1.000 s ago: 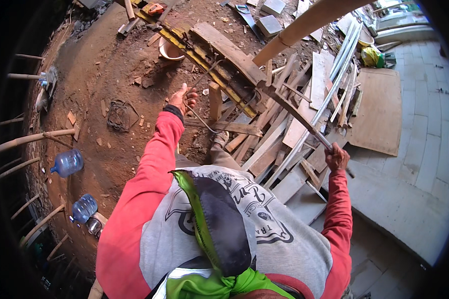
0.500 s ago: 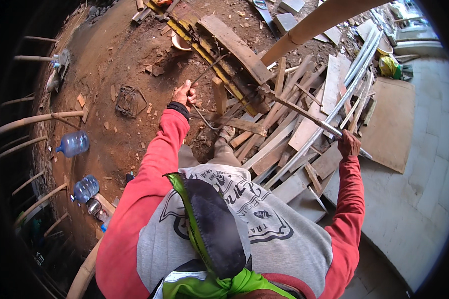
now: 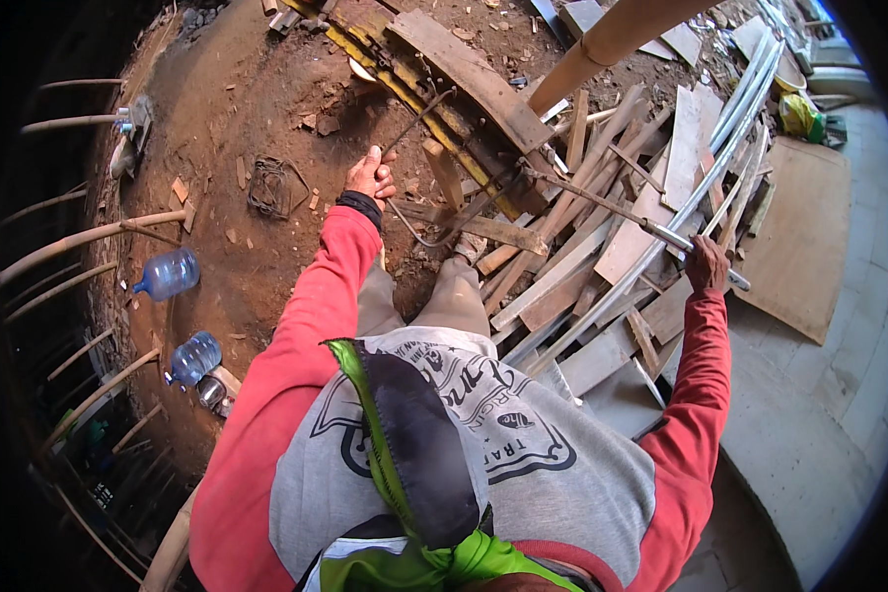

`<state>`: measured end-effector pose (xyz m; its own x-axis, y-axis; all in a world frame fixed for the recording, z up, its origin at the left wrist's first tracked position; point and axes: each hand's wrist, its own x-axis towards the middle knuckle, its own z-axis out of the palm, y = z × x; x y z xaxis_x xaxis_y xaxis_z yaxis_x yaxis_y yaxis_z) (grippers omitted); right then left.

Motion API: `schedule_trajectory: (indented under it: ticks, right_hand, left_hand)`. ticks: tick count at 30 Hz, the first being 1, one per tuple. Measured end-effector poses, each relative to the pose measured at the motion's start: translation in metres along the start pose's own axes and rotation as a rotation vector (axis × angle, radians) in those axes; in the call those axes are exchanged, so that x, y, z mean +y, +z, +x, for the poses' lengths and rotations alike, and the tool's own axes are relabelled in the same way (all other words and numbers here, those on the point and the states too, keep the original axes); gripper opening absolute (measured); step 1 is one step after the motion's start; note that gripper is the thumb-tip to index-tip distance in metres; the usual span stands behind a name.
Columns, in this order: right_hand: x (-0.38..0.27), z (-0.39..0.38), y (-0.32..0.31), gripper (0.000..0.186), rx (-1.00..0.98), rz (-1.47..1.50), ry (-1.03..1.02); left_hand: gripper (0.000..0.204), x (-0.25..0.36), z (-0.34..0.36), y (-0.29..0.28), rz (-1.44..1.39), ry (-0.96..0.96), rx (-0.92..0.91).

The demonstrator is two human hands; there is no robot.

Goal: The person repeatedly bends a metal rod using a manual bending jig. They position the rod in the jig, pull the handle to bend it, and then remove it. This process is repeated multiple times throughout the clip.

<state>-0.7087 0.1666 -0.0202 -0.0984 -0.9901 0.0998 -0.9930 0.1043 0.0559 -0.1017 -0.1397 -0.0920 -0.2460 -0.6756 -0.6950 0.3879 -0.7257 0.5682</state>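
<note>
My left hand [image 3: 370,180] is closed around a thin bent metal rod [image 3: 414,241]. The rod loops below the fist, and a hooked length rises above it toward a yellow-edged beam [image 3: 367,77]. Out to the right, my right hand [image 3: 707,265] grips the pale tubular handle of a long metal lever bar [image 3: 614,206]. This bar slopes from the handle up to the beam's near end, where it meets the rod; the exact contact is too small to make out. A worn wooden plank [image 3: 472,77] lies along the beam.
Loose boards and offcuts [image 3: 602,237] are heaped beyond my legs, with long metal pipes [image 3: 725,123] across them. A thick bamboo pole [image 3: 612,49] slants overhead. Bent wire [image 3: 269,187] and two blue bottles [image 3: 171,273] lie on the dirt at left. A plywood sheet [image 3: 799,242] rests on tiles.
The lever bar's handle end has swung slightly away from my body with my right hand. My left hand keeps its grip on the rod and has shifted slightly. The whole view has shifted a little.
</note>
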Motion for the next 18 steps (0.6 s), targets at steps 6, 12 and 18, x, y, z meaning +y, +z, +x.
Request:
schedule_trajectory:
  ticks: [6,12,18]
  right_hand:
    - [-0.011,-0.024,0.033,0.014,0.015,0.02,0.044]
    - [0.01,-0.015,0.041,0.011,0.05,0.067,-0.016]
    - [0.002,-0.001,0.035,0.007,-0.013,0.062,0.042]
  left_hand:
    - [0.042,-0.003,-0.002,0.011,0.061,0.023,0.121]
    - [0.041,-0.001,-0.001,0.011,0.162,0.007,0.187]
    - [0.042,0.0,-0.013,0.018,0.223,0.033,0.235]
